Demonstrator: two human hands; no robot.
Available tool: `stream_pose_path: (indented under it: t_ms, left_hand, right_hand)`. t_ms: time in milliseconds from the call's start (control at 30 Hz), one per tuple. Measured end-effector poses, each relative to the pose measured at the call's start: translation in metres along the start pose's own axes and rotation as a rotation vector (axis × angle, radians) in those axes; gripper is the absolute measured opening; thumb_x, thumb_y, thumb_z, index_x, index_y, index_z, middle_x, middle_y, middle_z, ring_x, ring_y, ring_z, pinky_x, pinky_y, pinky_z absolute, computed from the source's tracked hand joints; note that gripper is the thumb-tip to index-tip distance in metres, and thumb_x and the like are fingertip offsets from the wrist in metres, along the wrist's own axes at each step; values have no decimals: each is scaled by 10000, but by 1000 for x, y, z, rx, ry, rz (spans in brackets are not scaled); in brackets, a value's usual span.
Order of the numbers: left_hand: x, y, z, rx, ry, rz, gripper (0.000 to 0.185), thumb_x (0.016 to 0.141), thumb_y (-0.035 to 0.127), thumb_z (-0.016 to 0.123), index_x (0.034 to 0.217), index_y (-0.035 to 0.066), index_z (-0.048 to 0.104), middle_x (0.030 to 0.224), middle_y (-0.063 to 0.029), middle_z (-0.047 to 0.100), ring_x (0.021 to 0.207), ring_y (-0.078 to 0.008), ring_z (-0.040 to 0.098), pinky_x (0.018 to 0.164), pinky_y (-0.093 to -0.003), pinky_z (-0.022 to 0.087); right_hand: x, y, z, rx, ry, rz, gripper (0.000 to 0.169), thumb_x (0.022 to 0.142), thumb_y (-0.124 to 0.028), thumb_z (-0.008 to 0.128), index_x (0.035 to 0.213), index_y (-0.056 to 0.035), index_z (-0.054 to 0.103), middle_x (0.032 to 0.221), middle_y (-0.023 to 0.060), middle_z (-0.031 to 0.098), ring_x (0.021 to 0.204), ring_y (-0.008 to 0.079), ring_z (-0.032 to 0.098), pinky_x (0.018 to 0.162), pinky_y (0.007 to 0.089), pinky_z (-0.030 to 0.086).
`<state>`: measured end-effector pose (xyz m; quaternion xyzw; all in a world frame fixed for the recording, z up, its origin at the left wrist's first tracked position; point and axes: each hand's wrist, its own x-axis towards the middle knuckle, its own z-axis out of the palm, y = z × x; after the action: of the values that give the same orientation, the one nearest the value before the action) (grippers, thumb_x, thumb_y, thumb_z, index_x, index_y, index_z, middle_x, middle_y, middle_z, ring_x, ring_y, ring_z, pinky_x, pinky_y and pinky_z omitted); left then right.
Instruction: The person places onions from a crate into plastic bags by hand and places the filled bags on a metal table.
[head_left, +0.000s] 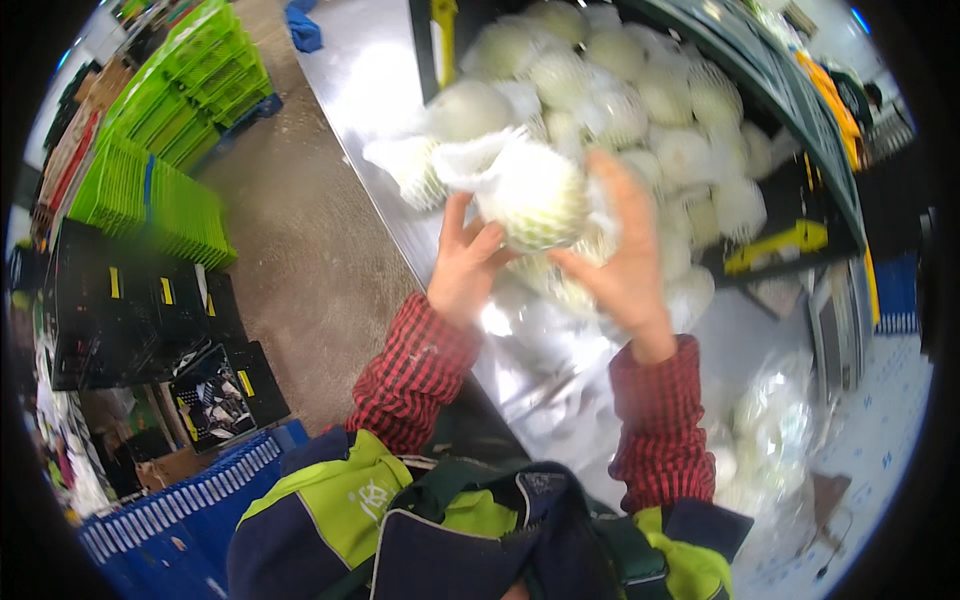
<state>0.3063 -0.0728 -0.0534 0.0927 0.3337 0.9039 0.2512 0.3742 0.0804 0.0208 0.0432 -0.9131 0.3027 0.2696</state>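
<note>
A pale round fruit (536, 199) in a white foam net sleeve is raised between my hands, over the metal table (360, 82). From the left, the fingers of my left hand (472, 262) grip its lower side. My right hand (630, 255), blurred, curves around the right side with its thumb at the bottom edge. Behind it, a black crate (795, 112) lies tipped, its open side toward me. Many similar net-wrapped fruits (622, 112) fill it and spill onto the table. Another wrapped fruit (420, 172) sits just left of the held one.
Clear plastic bags (772, 420) with pale contents lie at right. Green crates (157, 195) and black crates (135, 300) are stacked across the concrete floor (300, 247) at left. A blue plastic pallet or crate (172, 517) stands at lower left. A blue cloth (302, 26) lies on the table's far edge.
</note>
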Motion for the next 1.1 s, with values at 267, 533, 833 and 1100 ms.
stream_pose_path:
  t_ms: [267,533,833,1100]
  left_hand:
    - [-84,-54,80,329,-467,-91,394,817,46,595,1188,37,462,1101,-86,531,992,-167,525,816,-285,445]
    - [-176,-189,32,1767,-800,-145,299,782,219,621,1017,62,523,982,-107,543,930,-259,546,718,-380,466]
    - [-186,-203,25,1891,-795,123,157,811,178,565,891,59,500,913,-95,507,873,-267,537,675,-391,478]
    - [-173,-212,14,1775,-596,46,122,793,105,548,900,53,523,870,-123,567,782,-257,584,638,-379,472]
  right_hand:
    - [-170,0,-79,1422,622,544,897,648,-568,686,1361,-189,294,1374,104,316,1226,376,343,839,493,421]
    - [-283,-32,-142,995,866,607,824,702,-590,625,1356,-192,318,1367,53,351,1246,306,357,962,508,345]
    - [-361,-30,-117,1449,772,559,650,677,-413,740,1205,-117,505,1230,65,519,1176,268,463,1000,470,357]
    - [-376,1,-55,1514,552,782,783,659,-330,761,1295,-64,391,1239,91,485,1158,246,460,984,413,369]
